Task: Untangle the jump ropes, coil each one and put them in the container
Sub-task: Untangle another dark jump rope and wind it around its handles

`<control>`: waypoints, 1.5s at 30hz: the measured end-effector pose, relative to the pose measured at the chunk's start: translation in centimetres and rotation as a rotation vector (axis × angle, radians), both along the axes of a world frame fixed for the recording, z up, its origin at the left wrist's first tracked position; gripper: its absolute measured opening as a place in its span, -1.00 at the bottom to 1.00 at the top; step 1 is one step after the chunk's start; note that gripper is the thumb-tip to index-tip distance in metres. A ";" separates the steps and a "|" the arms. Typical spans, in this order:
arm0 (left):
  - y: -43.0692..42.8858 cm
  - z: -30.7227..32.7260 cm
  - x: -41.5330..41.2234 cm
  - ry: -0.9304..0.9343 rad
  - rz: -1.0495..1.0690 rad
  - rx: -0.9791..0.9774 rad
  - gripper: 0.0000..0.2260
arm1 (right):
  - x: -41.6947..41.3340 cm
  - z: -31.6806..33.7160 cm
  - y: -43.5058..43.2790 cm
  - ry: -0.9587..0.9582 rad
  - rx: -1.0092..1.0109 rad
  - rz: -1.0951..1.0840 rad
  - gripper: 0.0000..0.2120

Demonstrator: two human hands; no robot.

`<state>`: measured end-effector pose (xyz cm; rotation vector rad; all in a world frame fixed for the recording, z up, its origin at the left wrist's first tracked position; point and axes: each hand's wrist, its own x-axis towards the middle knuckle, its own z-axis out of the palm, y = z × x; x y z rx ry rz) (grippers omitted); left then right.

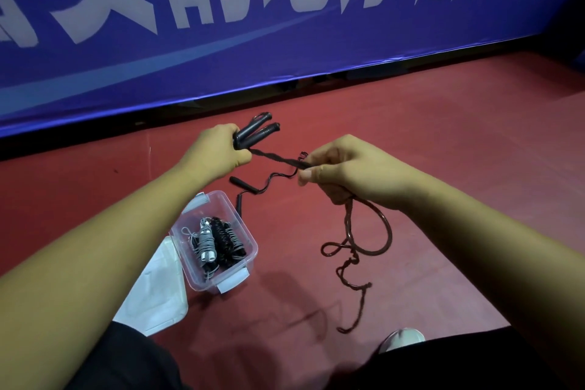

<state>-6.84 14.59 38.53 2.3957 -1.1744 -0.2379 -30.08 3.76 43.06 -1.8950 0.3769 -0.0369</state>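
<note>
**A:** Where is the jump rope being handled, relative to the container (244, 226)?

**B:** The dark jump rope (278, 159) is hanging in the air beyond and to the right of the container. It is stretching between both hands as a twisted, doubled strand.

**A:** What is the left hand doing?

**B:** The left hand (215, 149) is gripping the two black handles (256, 133) together, with its fingers curling round them, just beyond the container's far end. The handles are fanning apart at their free ends.

**A:** And the right hand?

**B:** The right hand (345, 171) is pinching the twisted strand between thumb and fingers, well to the right of the container. Below that hand the rest of the rope is dangling in loose loops and kinks toward the floor (443, 136). I cannot tell whether the tail is touching it.

**A:** Is anything lying inside the container?

**B:** A grey coiled rope (204, 244) and a black coiled rope (226, 241) are lying side by side in it, the grey one on the left.

**A:** Is anything else lying near it?

**B:** A second black rope (272, 179) is lying on the floor just beyond the container's far corner, with its two handles near the rim and its wavy cord running off to the right. A pale lid (155, 288) is lying just beside the container's left side. A blue banner (285, 41) is running along the floor's edge, well beyond the container.
</note>
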 end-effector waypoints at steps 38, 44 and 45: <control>1.0 2.4 -7.6 0.380 -0.464 -0.376 -0.64 | -0.8 -1.5 -5.2 -0.061 -0.346 -0.160 -0.92; 0.3 2.4 -3.9 0.326 -0.241 -0.344 -0.85 | 0.6 -1.6 -3.0 0.023 -0.306 -0.019 -0.84; 0.2 2.4 -3.4 0.336 -0.217 -0.361 -0.85 | 0.7 -1.4 -2.7 0.023 -0.300 -0.017 -0.85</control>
